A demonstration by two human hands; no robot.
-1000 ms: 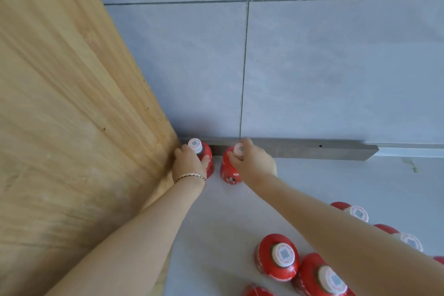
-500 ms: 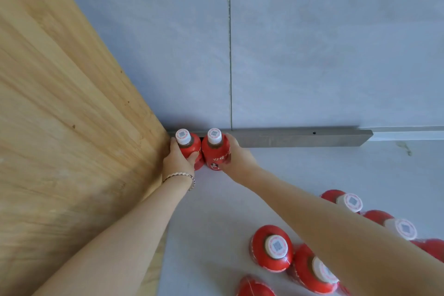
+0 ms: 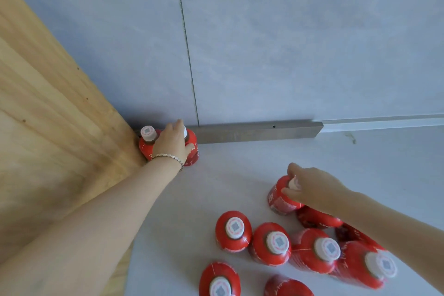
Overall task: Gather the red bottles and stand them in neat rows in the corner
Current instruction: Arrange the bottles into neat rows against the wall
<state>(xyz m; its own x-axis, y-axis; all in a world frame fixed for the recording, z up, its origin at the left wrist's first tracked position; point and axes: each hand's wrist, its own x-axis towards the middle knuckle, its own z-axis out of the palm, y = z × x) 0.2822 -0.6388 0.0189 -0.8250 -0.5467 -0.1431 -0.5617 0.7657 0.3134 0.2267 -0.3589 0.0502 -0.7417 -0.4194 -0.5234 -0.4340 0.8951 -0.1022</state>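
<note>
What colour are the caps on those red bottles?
White, each cap bearing a greyish printed square; head view shows it.

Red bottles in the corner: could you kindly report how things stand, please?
Left hand holds second corner bottle, beside first corner bottle against wood panel. Right hand pinches loose bottle by cap. Nothing blocks the way.

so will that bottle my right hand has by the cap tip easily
Possibly tippy: the bottle looks tilted, gripped high at its cap by the right hand. Likely rigid: no dents show. Round body could roll if dropped.
</note>
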